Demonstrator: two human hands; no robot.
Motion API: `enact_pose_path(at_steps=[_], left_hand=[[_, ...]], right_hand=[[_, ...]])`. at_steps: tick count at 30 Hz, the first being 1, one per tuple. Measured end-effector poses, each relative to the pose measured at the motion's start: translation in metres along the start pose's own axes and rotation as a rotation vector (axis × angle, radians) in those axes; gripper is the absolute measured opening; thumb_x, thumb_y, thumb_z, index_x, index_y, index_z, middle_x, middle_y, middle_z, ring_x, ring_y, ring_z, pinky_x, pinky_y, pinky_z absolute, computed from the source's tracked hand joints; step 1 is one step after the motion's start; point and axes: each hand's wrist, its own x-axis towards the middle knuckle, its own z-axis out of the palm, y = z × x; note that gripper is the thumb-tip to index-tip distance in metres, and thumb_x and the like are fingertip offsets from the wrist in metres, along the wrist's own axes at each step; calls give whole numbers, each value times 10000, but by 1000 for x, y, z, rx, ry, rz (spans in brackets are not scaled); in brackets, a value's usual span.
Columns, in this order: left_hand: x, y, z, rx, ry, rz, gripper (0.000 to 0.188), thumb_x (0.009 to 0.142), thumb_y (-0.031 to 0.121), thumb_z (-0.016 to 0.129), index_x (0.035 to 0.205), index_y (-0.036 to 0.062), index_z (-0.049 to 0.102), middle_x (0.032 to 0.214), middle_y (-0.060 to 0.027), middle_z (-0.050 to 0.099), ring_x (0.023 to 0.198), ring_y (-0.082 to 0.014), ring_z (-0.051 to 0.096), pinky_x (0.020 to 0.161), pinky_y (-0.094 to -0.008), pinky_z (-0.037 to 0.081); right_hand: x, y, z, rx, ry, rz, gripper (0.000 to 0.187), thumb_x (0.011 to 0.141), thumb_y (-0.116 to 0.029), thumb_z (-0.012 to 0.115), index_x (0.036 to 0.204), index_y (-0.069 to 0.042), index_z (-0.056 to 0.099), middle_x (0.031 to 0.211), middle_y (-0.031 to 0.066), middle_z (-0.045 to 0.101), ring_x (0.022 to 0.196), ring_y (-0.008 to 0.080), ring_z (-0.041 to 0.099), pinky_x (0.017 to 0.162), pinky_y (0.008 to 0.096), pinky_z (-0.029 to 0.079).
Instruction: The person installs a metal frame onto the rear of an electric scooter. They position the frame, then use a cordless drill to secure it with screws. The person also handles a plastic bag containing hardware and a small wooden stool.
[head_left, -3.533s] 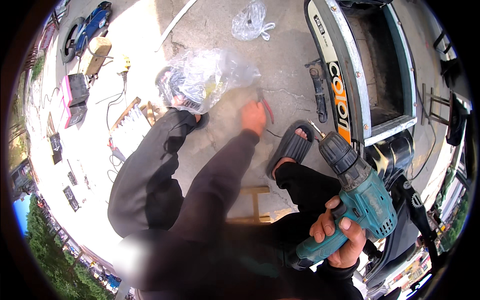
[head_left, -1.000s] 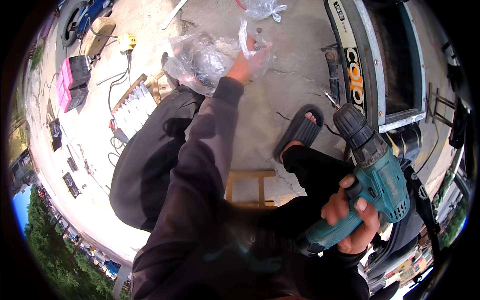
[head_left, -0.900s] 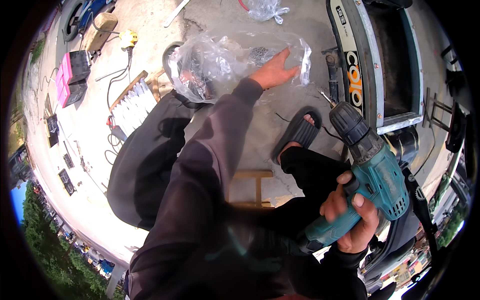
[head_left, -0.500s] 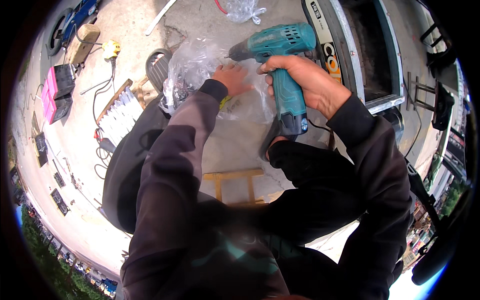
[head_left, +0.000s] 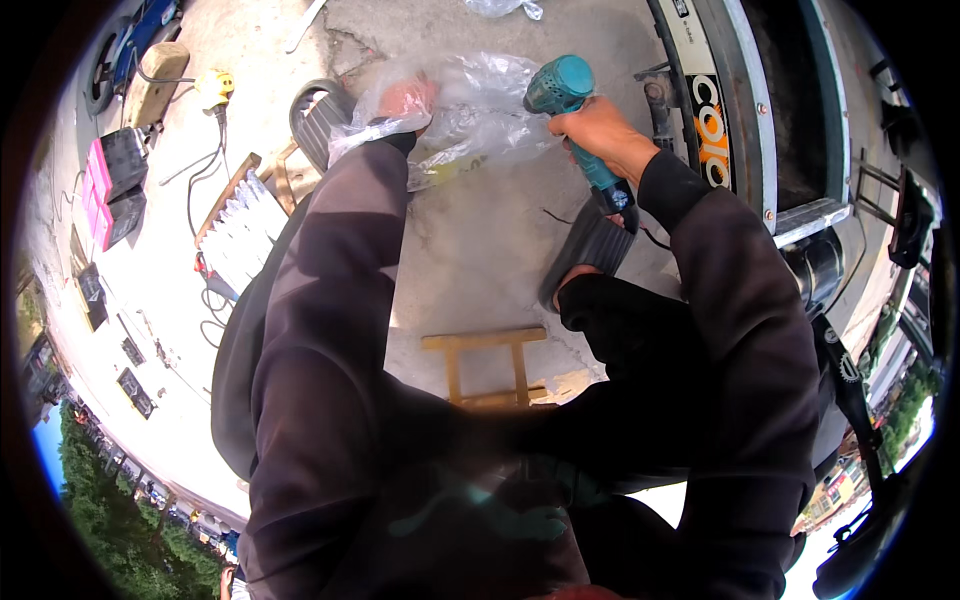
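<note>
My right hand (head_left: 607, 137) is closed round the grip of a teal cordless drill (head_left: 562, 83). The drill's rounded body faces up toward me, and its battery end hangs below the hand. At the left, a crumpled clear plastic bag (head_left: 480, 125) lies above the ground. My left hand (head_left: 408, 97) shows through the bag's film, which also wraps over the wrist. Its fingers are blurred by the film, so I cannot see how they are bent. The drill's front end is hidden from view, close to the bag's right edge.
Sandals (head_left: 590, 250) are on my feet. A small wooden frame (head_left: 485, 340) lies between my legs. To the right stands a metal-edged box (head_left: 770, 120) beside a printed panel (head_left: 708, 130). Leftward are a pink-and-black case (head_left: 115, 185), a yellow plug (head_left: 214, 88) and a wood block (head_left: 157, 82).
My left hand has moved up and left, from lying over the bag to being behind its film. The drill has turned from sideways to end-on, and the bag spreads wider.
</note>
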Motion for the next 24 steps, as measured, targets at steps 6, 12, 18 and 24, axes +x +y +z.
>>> enact_pose_path(at_steps=[6, 12, 18, 24], left_hand=[[-32, -12, -51, -464, -75, 260, 439, 954, 294, 608, 1309, 37, 574, 1371, -169, 564, 1250, -319, 556, 1065, -397, 433], [-98, 44, -129, -1453, 3, -238, 310, 1050, 244, 515, 1277, 37, 560, 1107, -83, 651, 949, -190, 670, 784, -364, 588], [-96, -3, -122, -1462, -59, -386, 307, 984, 166, 585, 1261, 33, 571, 1099, -89, 646, 985, -227, 641, 823, -367, 557], [-97, -11, -125, -804, -93, 271, 346, 967, 200, 632, 1251, 21, 550, 1091, -105, 644, 980, -206, 631, 781, -359, 514]], right_hand=[[3, 10, 7, 73, -89, 81, 358, 764, -247, 726, 906, 80, 694, 895, 187, 716, 827, 278, 692, 780, 364, 525], [-10, 3, 4, -38, -33, -65, 361, 750, -270, 726, 858, 74, 694, 860, 186, 714, 816, 293, 695, 763, 379, 527], [-39, -16, 0, 3, -42, -122, 340, 748, -272, 715, 813, 59, 674, 812, 157, 702, 767, 267, 685, 730, 367, 521], [-53, -29, 7, 28, -71, -228, 300, 755, -263, 710, 802, 30, 668, 778, 122, 685, 719, 223, 659, 695, 359, 513]])
